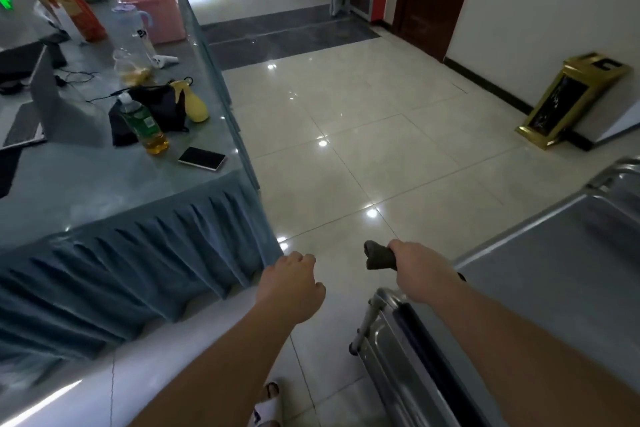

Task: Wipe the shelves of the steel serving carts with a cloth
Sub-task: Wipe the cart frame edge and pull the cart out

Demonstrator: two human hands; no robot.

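Steel serving cart filled the lower right of the frame, its top shelf bare. At lower centre the right hand clamped a dark bunched cloth above the cart's near corner, over the pale tiled floor. Just left, the left hand hung loosely curled, holding nothing, beside a blue-skirted table.
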